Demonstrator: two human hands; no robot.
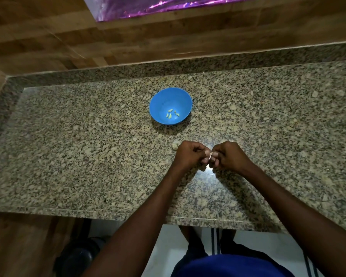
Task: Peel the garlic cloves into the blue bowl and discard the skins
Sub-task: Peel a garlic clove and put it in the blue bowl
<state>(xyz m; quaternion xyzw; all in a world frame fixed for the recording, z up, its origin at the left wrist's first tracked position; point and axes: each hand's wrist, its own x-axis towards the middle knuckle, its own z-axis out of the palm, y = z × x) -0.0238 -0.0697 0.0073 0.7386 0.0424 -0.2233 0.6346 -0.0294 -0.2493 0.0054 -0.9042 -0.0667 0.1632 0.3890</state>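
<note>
**Garlic clove pinched between both hands above the bench**

Left hand with fingers curled in, grip closed on one end of a pale garlic clove. Right hand likewise curled, grip pinching the other end. Knuckles up, fingertips turned inward and nearly meeting, both hands just above the granite bench. Forearms reaching in from the near edge and converging toward the middle. Beyond the hands, well apart from them, the blue bowl upright on the bench, with a few peeled cloves lying in its bottom. Just beside the left knuckles, a small pale scrap on the stone, too blurred to identify.
</note>
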